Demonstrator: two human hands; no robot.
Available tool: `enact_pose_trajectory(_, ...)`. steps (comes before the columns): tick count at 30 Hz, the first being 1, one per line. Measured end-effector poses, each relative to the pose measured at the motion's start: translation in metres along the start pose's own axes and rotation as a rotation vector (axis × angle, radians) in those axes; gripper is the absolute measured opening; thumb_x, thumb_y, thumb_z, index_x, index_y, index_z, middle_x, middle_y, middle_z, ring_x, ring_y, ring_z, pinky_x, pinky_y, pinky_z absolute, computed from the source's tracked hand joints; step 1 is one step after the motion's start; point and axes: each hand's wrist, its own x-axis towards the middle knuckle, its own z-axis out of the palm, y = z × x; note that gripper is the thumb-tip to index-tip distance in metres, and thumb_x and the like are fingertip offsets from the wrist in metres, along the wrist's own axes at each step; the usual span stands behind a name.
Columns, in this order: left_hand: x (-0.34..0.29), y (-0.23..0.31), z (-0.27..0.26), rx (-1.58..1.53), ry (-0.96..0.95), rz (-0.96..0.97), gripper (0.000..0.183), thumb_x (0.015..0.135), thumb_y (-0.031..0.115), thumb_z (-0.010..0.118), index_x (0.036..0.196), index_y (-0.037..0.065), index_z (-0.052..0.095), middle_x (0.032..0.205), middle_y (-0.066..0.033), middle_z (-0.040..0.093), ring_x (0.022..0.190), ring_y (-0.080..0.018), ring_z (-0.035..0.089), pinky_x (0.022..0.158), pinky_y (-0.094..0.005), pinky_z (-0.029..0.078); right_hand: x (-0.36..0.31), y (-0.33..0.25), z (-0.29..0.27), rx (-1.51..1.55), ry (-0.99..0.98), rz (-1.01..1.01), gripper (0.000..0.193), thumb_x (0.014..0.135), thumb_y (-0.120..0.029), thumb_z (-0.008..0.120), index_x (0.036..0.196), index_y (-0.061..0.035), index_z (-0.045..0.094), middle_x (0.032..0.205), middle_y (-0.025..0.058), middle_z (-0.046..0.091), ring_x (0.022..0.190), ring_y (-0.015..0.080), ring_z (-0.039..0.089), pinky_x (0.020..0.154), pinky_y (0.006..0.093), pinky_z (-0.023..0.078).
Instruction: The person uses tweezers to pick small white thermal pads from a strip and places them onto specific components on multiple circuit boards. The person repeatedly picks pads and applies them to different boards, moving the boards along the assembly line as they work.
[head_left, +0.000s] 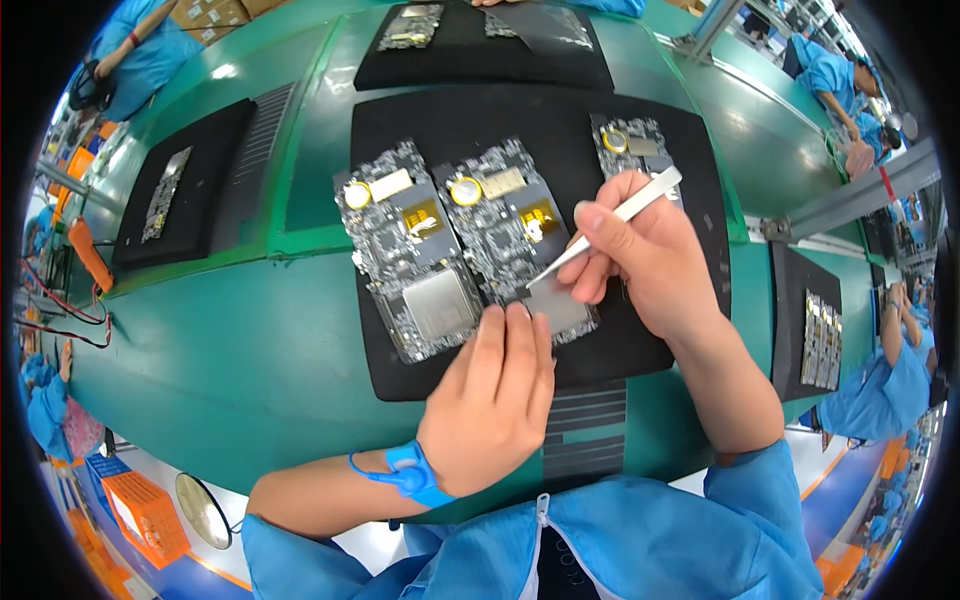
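Two circuit boards lie side by side on a black foam mat [640, 365]: the left circuit board [388, 240] and the middle circuit board [497, 232]. Each carries a round yellow-rimmed coin cell, an amber tape patch and a silver metal shield. My right hand [645, 255] is closed on pale tweezers [625, 212], their tips at the middle board near its shield. With fingers stretched out together, my left hand [492, 395] rests its fingertips on that board's lower edge. A blue wrist strap [408, 474] circles my left wrist. A third circuit board [636, 148] lies beyond my right hand, partly covered by it.
Another black mat [470, 68] with boards lies across the green table [220, 350]. More mats with boards lie at far left and right. Dark grey strips [585, 440] lie by the near edge. An orange-handled tool [90, 255] stands at left. Other people work around the table.
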Motion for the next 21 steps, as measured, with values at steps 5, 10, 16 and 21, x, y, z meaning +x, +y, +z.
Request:
enact_pose_trajectory(5,-0.0064,-0.0027,0.0058,0.015,0.009,0.033,0.026,0.076,0.007,0.063,0.099,-0.004,0.067,0.102,-0.0185,0.063,0.093,-0.0306,0.062,0.072,-0.0327,0.055,0.0032,0.0007,0.0024,-0.09,-0.009,0.018,0.019,0.094,-0.018,0.057,0.091,-0.0035,0.045,0.068,0.0107,0.063,0.053,0.0129,0.063,0.047,0.0214,0.049)
enact_pose_trajectory(10,-0.0055,-0.003,0.0074,0.01,0.045,0.028,0.025,0.074,0.007,0.062,0.097,-0.002,0.068,0.102,-0.0172,0.063,0.095,-0.0297,0.06,0.072,-0.031,0.055,0.0031,0.0015,0.002,-0.107,0.014,0.044,0.019,0.094,-0.017,0.057,0.091,-0.0037,0.044,0.067,0.0109,0.063,0.055,0.0135,0.064,0.047,0.0217,0.049)
enact_pose_trajectory(16,-0.0065,-0.0024,0.0088,0.006,0.05,0.031,0.026,0.073,0.007,0.062,0.096,-0.004,0.067,0.102,-0.0179,0.063,0.095,-0.0295,0.06,0.073,-0.0309,0.055,0.0032,0.0002,0.0002,-0.095,-0.006,0.059,0.02,0.094,-0.017,0.057,0.091,-0.0036,0.043,0.068,0.0114,0.064,0.055,0.0136,0.064,0.047,0.0219,0.05)
enact_pose_trajectory(21,-0.0063,-0.0021,0.0089,0.018,0.044,0.037,0.026,0.074,0.007,0.061,0.097,-0.004,0.067,0.102,-0.0188,0.063,0.094,-0.0296,0.06,0.073,-0.0309,0.055,0.0033,0.0024,0.0003,-0.085,-0.008,0.028,0.019,0.094,-0.017,0.056,0.092,-0.0034,0.043,0.068,0.0112,0.064,0.055,0.0135,0.064,0.047,0.0219,0.05)
